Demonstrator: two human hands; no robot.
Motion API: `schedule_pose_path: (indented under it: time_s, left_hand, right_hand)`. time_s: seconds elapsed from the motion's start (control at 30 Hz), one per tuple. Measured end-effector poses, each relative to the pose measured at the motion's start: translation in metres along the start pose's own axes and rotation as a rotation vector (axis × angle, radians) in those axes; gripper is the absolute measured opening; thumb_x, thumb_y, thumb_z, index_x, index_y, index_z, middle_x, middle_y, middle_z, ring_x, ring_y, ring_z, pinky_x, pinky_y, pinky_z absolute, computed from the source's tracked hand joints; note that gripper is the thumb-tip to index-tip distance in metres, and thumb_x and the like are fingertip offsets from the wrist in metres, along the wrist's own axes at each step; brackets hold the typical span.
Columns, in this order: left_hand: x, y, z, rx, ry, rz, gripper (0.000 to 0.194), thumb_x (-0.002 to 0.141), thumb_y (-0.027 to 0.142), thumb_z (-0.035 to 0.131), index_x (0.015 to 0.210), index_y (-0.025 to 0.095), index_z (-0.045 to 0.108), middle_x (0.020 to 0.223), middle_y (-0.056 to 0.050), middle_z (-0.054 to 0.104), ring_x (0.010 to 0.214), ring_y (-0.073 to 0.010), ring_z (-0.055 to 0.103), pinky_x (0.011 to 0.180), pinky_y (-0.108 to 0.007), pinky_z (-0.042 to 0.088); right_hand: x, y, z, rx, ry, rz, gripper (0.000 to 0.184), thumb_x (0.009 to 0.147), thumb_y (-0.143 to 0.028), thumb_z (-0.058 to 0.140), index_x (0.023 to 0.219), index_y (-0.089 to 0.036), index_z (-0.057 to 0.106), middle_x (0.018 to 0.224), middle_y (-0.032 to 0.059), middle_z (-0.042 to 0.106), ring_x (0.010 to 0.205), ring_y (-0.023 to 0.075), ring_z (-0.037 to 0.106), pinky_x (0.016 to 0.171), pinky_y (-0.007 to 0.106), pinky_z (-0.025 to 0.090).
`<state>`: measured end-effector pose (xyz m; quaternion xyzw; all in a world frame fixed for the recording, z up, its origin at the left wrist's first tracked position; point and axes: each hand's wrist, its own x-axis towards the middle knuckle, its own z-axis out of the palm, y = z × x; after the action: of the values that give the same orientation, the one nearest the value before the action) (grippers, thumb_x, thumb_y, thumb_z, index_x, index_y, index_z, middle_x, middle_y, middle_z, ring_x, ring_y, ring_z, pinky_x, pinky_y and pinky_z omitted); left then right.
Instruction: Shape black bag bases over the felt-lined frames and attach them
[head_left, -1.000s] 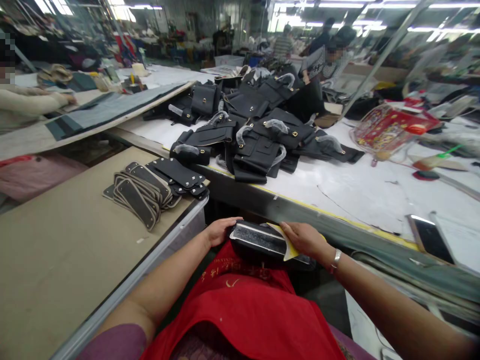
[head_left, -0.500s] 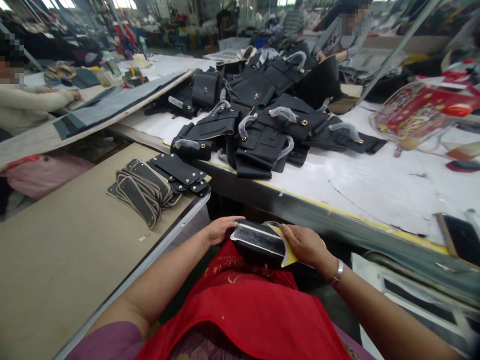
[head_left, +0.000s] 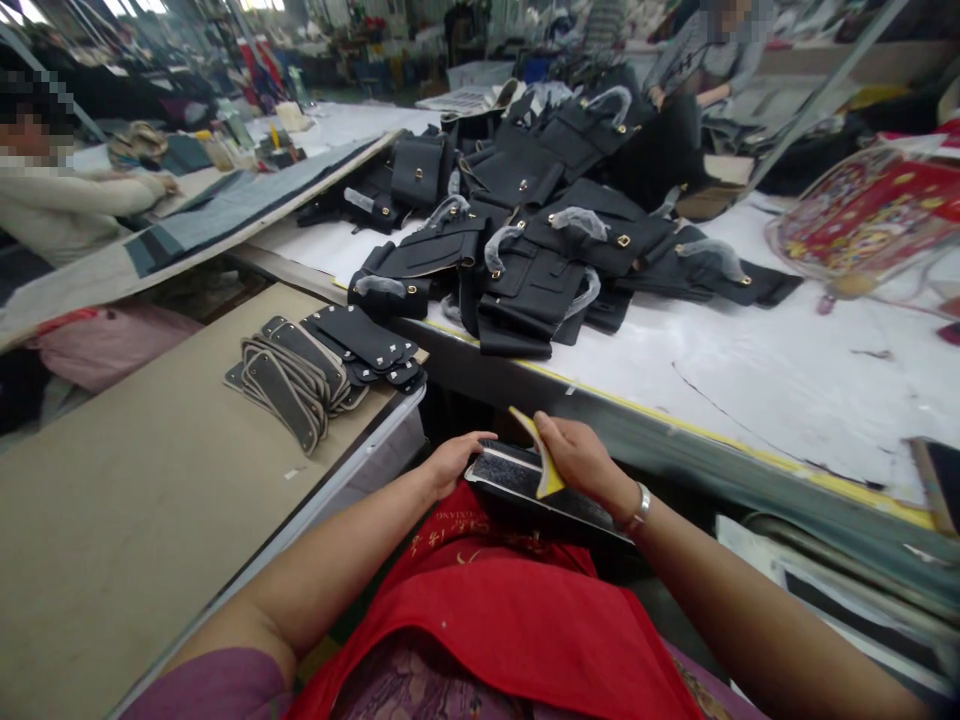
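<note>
My left hand is closed around the left end of a long black bag piece held above my lap. Its upper face is a dark grey panel edged with white lines. Between the fingers and thumb of my right hand is a curved yellow-and-white scraper-like piece. That piece stands tilted over the middle of the panel, its lower edge at or just above the surface. The far right part of the bag piece lies in shadow below my right wrist.
Black bags with wrapped handles are heaped on the white table. Grey and black panels lie stacked on the beige board at left. A phone rests at the right edge. Other people work at the far left and back right.
My right hand has moved left and slightly up along the bag piece with the yellow-and-white piece. My left hand keeps its hold. The view has turned slightly left.
</note>
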<state>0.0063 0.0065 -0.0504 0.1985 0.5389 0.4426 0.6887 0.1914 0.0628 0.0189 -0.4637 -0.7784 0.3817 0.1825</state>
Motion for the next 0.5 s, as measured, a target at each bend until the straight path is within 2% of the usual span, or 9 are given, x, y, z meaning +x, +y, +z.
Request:
schedule_pose_path:
  time_s: [0.1,0.13,0.2,0.27,0.33,0.5]
  left_hand:
    - [-0.005,-0.005,-0.011,-0.219,-0.132,-0.007,0.031,0.076,0.025,0.06,0.104,0.013,0.067,0.098,-0.008,0.068,0.086,-0.018,0.062,0.08,-0.028,0.047]
    - [-0.005,-0.008,-0.014,-0.286,-0.153,0.012,0.032,0.077,0.027,0.06,0.105,0.013,0.067,0.101,-0.009,0.067,0.089,-0.0186,0.062,0.084,-0.028,0.046]
    - [-0.003,-0.014,-0.018,-0.342,-0.149,0.065,0.033,0.077,0.026,0.061,0.106,0.012,0.067,0.103,-0.009,0.068,0.092,-0.019,0.062,0.089,-0.029,0.044]
    - [0.001,-0.019,-0.021,-0.338,-0.15,0.104,0.034,0.077,0.024,0.062,0.108,0.011,0.066,0.103,-0.01,0.068,0.092,-0.0194,0.062,0.091,-0.031,0.043]
    - [0.005,-0.022,-0.022,-0.327,-0.161,0.124,0.035,0.076,0.024,0.063,0.108,0.011,0.066,0.102,-0.01,0.069,0.092,-0.02,0.063,0.092,-0.033,0.043]
    - [0.011,-0.028,-0.026,-0.34,-0.105,0.148,0.034,0.068,0.023,0.07,0.1,0.011,0.07,0.097,-0.009,0.07,0.091,-0.0201,0.062,0.092,-0.033,0.042]
  right_hand:
    - [0.025,-0.023,0.005,0.78,0.074,0.052,0.054,0.087,-0.061,0.033,0.058,-0.018,0.047,0.047,-0.0046,0.035,0.04,0.007,0.034,0.042,0.021,0.028]
    - [0.032,-0.031,0.009,0.986,0.095,0.056,0.052,0.086,-0.061,0.036,0.06,-0.018,0.047,0.046,-0.0063,0.032,0.037,0.006,0.032,0.04,0.02,0.025]
    - [0.044,-0.046,0.022,1.253,0.12,0.063,0.048,0.086,-0.059,0.04,0.061,-0.018,0.047,0.046,-0.0076,0.029,0.035,0.0049,0.03,0.037,0.018,0.023]
    - [0.054,-0.058,0.039,1.362,0.14,0.089,0.049,0.086,-0.059,0.039,0.06,-0.018,0.046,0.045,-0.0079,0.029,0.034,0.0046,0.03,0.035,0.017,0.023]
    - [0.062,-0.065,0.055,1.381,0.172,0.133,0.052,0.085,-0.062,0.038,0.058,-0.018,0.045,0.043,-0.0082,0.028,0.033,0.0045,0.029,0.034,0.017,0.021]
    - [0.076,-0.063,0.084,1.174,0.292,0.209,0.057,0.083,-0.068,0.032,0.056,-0.019,0.043,0.04,-0.008,0.028,0.031,0.0056,0.027,0.032,0.019,0.02]
